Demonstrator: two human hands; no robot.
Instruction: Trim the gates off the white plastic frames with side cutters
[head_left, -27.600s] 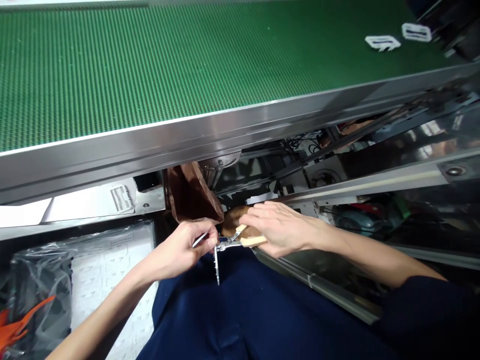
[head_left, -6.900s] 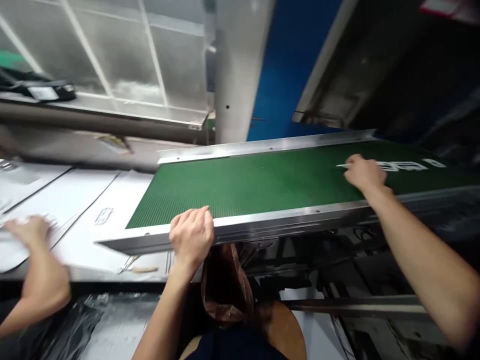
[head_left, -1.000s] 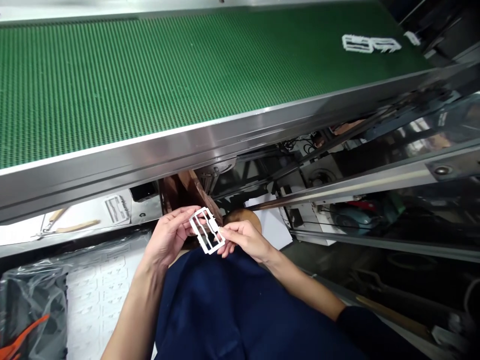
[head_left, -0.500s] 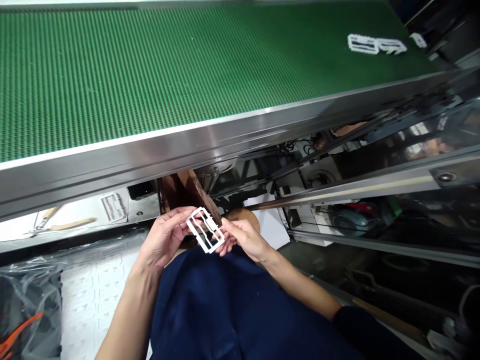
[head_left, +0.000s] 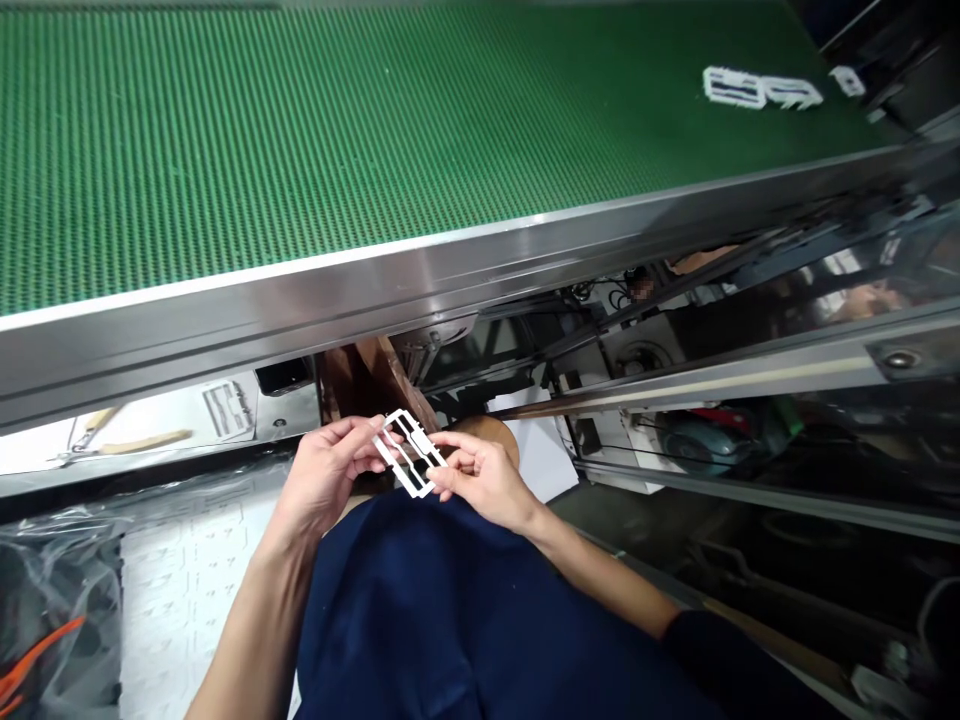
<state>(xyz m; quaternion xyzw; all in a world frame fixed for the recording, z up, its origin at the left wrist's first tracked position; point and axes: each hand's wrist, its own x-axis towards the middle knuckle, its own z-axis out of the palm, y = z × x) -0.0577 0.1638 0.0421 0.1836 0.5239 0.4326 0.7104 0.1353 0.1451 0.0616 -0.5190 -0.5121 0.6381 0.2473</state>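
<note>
Between my two hands, above my lap, is a white plastic frame [head_left: 409,455] with long cut-out slots, tilted in the air. My left hand [head_left: 330,470] pinches its left edge between thumb and fingers. On the opposite edge, my right hand [head_left: 480,475] grips it, with the thumb near the lower right corner and the index finger higher along the side. Two similar white frames [head_left: 735,88] lie end to end on the far right of the green conveyor belt [head_left: 360,130], close to a smaller white piece [head_left: 847,82].
The belt's metal edge [head_left: 420,270] crosses ahead of my hands. Pliers [head_left: 97,430] and a flat printed drawing [head_left: 229,410] lie on the left ledge. Below it are a moulded white sheet [head_left: 195,590], clear plastic and an orange-handled tool [head_left: 37,655]. Metal rails [head_left: 720,385] run along the right.
My right hand has shifted its grip: its index finger now stretches along the frame's upper side and its thumb sits lower. The frame has turned slightly.
</note>
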